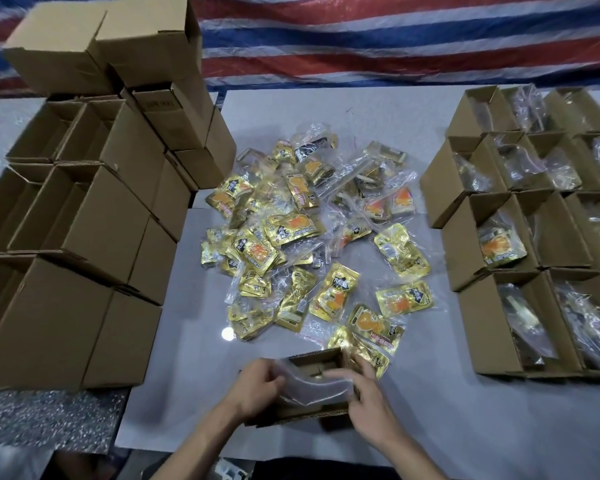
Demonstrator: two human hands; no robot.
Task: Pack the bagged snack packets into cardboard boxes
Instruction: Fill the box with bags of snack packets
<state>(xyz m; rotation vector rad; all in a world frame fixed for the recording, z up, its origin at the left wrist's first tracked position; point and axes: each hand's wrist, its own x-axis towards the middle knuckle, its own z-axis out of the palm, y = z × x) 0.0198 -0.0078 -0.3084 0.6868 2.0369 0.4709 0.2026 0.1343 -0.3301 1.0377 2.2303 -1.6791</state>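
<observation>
Bench: grey tabletop (430,427).
Hands: left hand (257,386), right hand (368,403) grip clear plastic bag (312,386) over brown cardboard box (291,415), near edge.
Done: filled boxes (482,306), right edge.
Remaining: gold packet pile (291,230), centre; empty boxes (66,323), left edge.

Cannot read the pale characters inside the black diamond badge on the gold snack packets (333,292): too blurred. Same for the faint dark stamp printed on one cardboard box (163,112) in the left stack; no brand or number legible anywhere
</observation>
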